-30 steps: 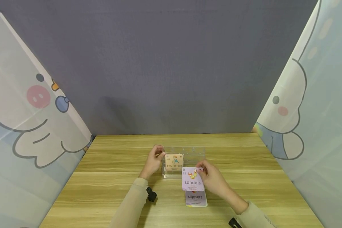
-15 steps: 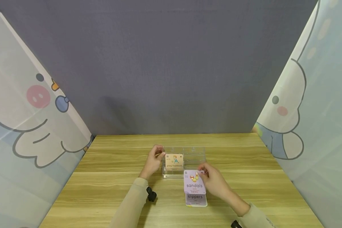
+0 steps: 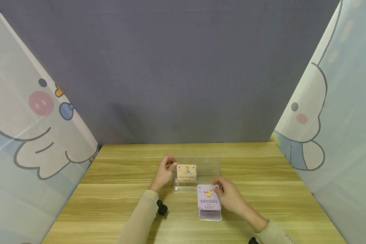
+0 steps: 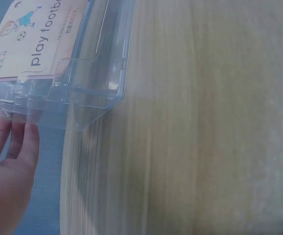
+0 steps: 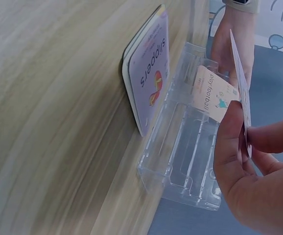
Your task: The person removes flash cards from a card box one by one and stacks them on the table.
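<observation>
My right hand [image 3: 230, 196] pinches a lilac flashcard [image 3: 208, 200] printed "sandals" by its upper right corner. It hovers over a small stack of cards with a "slippers" card [image 5: 151, 73] on top, lying on the table. In the right wrist view the held card is seen nearly edge-on between thumb and fingers. A clear plastic card holder [image 3: 208, 169] with tiers stands behind the stack. At its left side, my left hand [image 3: 164, 173] grips the edge. An orange "play football" card [image 3: 186, 173] leans in the holder's left half.
The wood-grain table [image 3: 116, 189] runs back to a grey panel [image 3: 183, 84]. Cartoon-printed curtains [image 3: 347, 135] hang on both sides. A black wrist device [image 3: 162, 207] is on the left sleeve.
My right hand has drawn the "sandals" card slightly toward me and to the right, covering more of the "slippers" card. The left hand and holder have stayed put.
</observation>
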Demonstrator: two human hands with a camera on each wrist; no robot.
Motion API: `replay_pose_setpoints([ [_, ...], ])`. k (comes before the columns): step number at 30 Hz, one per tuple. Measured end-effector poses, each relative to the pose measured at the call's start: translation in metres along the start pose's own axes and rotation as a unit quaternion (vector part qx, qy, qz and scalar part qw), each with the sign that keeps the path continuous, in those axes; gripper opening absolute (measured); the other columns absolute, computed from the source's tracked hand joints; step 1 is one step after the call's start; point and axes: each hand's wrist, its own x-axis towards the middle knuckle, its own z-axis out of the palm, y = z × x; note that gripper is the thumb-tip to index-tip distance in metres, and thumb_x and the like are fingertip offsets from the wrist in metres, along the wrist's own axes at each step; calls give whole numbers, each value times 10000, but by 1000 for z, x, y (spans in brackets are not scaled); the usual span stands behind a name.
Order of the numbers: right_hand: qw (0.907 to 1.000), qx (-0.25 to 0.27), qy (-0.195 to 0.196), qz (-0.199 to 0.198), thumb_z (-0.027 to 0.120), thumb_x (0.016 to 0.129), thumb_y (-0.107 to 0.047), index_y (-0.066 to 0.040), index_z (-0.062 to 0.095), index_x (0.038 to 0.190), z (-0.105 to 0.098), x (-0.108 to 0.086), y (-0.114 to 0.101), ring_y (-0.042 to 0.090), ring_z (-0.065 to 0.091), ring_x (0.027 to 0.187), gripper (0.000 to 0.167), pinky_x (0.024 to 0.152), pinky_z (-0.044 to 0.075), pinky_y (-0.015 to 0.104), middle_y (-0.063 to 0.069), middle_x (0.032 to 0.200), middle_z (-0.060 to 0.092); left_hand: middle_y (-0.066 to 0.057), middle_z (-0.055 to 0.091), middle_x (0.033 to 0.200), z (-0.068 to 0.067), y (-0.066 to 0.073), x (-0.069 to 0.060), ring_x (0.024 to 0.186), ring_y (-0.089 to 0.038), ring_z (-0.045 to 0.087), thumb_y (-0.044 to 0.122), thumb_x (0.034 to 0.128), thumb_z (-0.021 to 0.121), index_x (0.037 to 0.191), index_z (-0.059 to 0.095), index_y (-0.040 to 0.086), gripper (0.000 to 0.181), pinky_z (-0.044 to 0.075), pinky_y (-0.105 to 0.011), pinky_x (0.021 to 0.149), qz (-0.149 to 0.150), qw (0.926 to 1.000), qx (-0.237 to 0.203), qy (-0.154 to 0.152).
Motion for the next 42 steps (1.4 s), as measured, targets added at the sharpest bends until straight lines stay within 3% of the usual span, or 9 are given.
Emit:
replay_pose_setpoints([
  [7,9999,-51,-85,37,620,935,72,-53,643,1062,1,-1,3,122,526,679,179,559,483,238,10,885,599,-169,589,1218,0,-1,0,1193,-338,564,34,1027,578,1267,560,74,245,473,-524,1024,-54,10000,9,28],
  [13,9998,-33,-138,109,618,937,70,-55,641,1059,2,-2,5,137,525,686,176,563,481,240,26,895,604,-262,556,1270,0,-1,1,1202,-352,553,47,1036,567,1305,536,19,272,467,-522,1035,-31,10000,-24,-44],
  [18,9997,-99,-186,93,619,930,79,-48,640,1062,4,-2,8,124,513,662,184,548,469,237,13,866,588,-270,555,1266,-1,-1,1,1198,-360,553,40,1035,565,1314,520,-21,289,463,-532,1036,-28,10000,-28,-42],
  [26,9994,-181,-309,29,617,927,88,-51,635,1042,7,-2,15,127,506,682,181,559,463,234,8,851,564,-242,565,1253,0,-1,1,1194,-342,560,36,1027,577,1284,549,52,259,466,-528,1031,-47,10000,-36,-6],
  [36,9979,-365,-531,-66,627,928,67,-50,641,1061,8,-4,18,137,518,753,178,620,479,229,23,919,580,-253,552,1250,3,-3,1,1201,-383,554,5,1028,565,1297,540,20,271,461,-562,1024,-13,10000,-33,65],
  [42,9977,-352,-579,39,629,920,69,-45,637,1061,10,-5,19,152,505,763,182,612,463,237,15,884,552,-198,580,1171,1,29,-9,1163,-417,562,-60,1015,546,1246,546,-29,232,481,-564,995,138,9999,-4,49],
])
